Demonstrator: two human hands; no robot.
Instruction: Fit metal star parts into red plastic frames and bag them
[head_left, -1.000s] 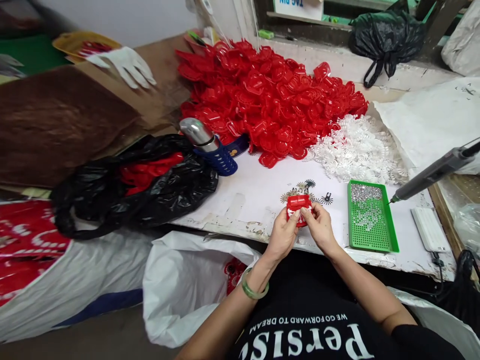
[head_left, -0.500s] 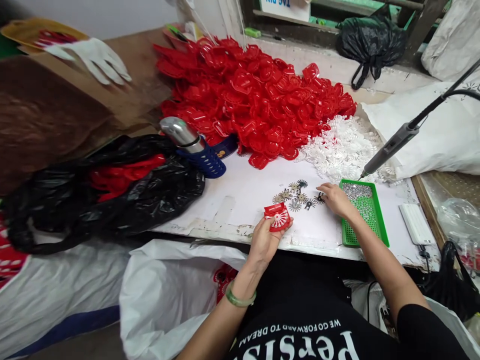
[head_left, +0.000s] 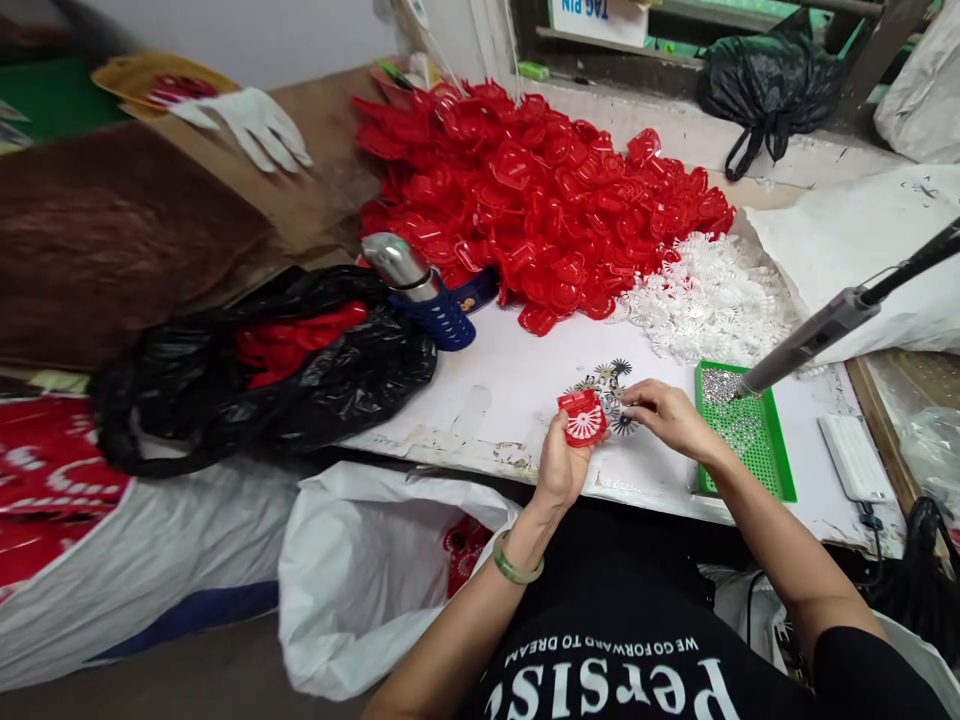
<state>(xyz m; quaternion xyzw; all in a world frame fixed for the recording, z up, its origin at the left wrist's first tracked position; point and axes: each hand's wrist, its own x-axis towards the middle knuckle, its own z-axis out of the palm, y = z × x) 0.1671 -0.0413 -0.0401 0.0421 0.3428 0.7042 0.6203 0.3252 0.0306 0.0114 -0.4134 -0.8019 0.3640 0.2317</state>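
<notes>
Firstly, worktop point(head_left: 510, 360): its pale surface was crowded along the far side by heaped parts, and its near edge was visibly scuffed.
Red heap point(head_left: 540, 200): shiny red parts were piled high across the far left and middle of the worktop.
Black plastic bag point(head_left: 180, 370): it was laid at the left end, and red material was exposed in its opening.
White sack point(head_left: 352, 580): its mouth was spread wide below the near edge, and red items were seen inside.
White heap point(head_left: 712, 300): small white spoked parts were massed against the right flank of the red heap.
Grey tool point(head_left: 817, 335): it was suspended at a slant from the right, tip downward.
Green tray point(head_left: 759, 468): it was set beneath the tool's tip, its floor perforated.
Flask point(head_left: 420, 290): it was placed between the black plastic bag and the red heap.
Left hand point(head_left: 564, 462): a red piece was gripped in its fingers.
Right hand point(head_left: 667, 415): its fingertips were brought together at the metal spoked pieces point(head_left: 622, 366); whether one was pinched could not be told.
Red piece point(head_left: 577, 400): it was held over the near part of the worktop, just left of the metal spoked pieces.
White spoked piece point(head_left: 585, 424): it was seated on the red piece's face.
Silver beads point(head_left: 720, 385): they were gathered mostly at the tray's far end.
</notes>
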